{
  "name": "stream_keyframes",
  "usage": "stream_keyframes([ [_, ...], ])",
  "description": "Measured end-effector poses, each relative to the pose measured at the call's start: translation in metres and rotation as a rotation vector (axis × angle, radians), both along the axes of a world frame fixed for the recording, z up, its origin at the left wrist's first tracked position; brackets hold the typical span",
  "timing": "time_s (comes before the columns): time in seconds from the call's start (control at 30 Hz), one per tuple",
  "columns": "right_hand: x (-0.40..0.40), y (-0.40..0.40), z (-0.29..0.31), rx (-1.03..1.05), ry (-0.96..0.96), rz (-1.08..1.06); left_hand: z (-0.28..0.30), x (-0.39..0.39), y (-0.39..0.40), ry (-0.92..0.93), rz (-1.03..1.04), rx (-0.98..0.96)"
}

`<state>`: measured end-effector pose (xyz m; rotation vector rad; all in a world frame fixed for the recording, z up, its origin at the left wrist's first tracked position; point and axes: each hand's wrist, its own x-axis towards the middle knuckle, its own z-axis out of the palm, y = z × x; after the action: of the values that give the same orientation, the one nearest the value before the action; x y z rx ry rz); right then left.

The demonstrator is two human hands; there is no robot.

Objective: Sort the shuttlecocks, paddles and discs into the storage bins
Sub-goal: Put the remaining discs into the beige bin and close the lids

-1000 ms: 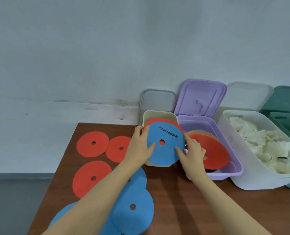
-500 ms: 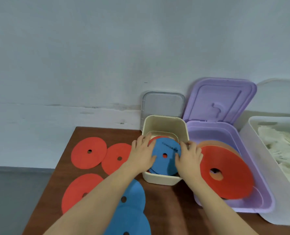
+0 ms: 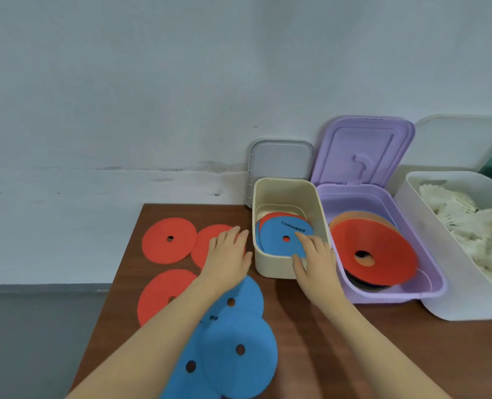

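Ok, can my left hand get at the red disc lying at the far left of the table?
Probably yes. The left hand is open over the neighbouring red disc, and the far-left red disc lies flat on the bare table just beyond it, with nothing on top or between.

The blue disc (image 3: 282, 239) in the cream bin (image 3: 270, 266) bears mirrored "SONICE" lettering.
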<state>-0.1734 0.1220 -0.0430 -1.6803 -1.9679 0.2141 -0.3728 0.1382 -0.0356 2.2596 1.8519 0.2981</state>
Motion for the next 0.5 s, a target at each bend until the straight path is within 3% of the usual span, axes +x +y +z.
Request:
stream_keyframes([
  [0.17,-0.033,-0.053,-0.014,-0.036,0.078,0.029,-0.023,-0.044,-0.064,0.0,0.048,-0.045],
  [0.37,-0.066,-0.105,-0.059,-0.528,-0.014,-0.139,-0.059,-0.094,-0.137,0.033,0.231,-0.255],
  [0.5,-0.086,-0.134,-0.086,-0.67,-0.022,-0.216,-0.078,-0.118,-0.175,0.078,0.399,-0.404],
])
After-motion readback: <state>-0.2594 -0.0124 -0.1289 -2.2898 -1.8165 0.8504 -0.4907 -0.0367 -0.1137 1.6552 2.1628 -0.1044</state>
